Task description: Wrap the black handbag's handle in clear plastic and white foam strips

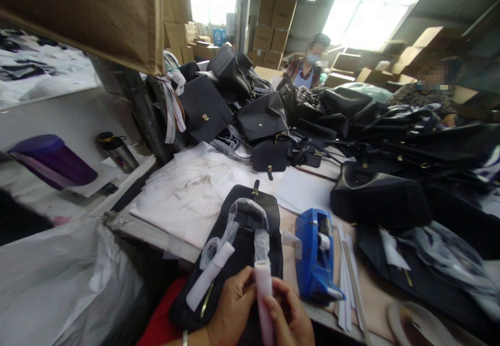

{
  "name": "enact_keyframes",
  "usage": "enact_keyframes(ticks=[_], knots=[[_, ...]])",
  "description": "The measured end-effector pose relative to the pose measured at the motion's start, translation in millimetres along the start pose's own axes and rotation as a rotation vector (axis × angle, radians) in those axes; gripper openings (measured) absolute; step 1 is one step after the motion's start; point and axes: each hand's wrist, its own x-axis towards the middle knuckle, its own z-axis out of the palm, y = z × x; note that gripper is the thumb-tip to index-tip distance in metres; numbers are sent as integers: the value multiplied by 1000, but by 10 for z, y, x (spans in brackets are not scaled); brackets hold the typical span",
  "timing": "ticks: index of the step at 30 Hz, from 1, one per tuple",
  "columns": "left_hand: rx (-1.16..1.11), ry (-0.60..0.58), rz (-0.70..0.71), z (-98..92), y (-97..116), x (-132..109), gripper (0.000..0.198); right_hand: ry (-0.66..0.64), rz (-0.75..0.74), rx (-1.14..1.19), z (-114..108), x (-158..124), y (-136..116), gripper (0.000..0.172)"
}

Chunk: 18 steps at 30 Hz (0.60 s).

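Observation:
A black handbag [270, 192] leans on the table edge towards me, its carrying handle [250, 204] covered in clear plastic film. On the handle's right end a white foam wrap [264, 288] forms a tube. My right hand [291, 312] grips this tube, thumb in front and fingers behind. Pinched against the tube's left side are the fingertips of my left hand [233, 304]; their exact hold is partly hidden. A second white foam tube [211, 275] lies on the bag, left of my left hand, near a gold zip [206, 301].
A blue tape dispenser [314, 255] stands right of the bag, beside white strips [346, 278]. Thin white sheets [187, 189] are spread at left. Black bags [261, 116] pile up behind. Two people work across the table. A brown fabric bag [86, 12] hangs upper left.

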Motion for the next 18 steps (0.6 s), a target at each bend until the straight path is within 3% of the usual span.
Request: enact_keyframes(ticks=[9,18], knots=[[-24,-49,-63,-56,41,-26,25,185,20,-138,167,-75,-28,35],[-28,-120,-70,-79,26,-32,39,267,29,-200,210,-95,37,35]])
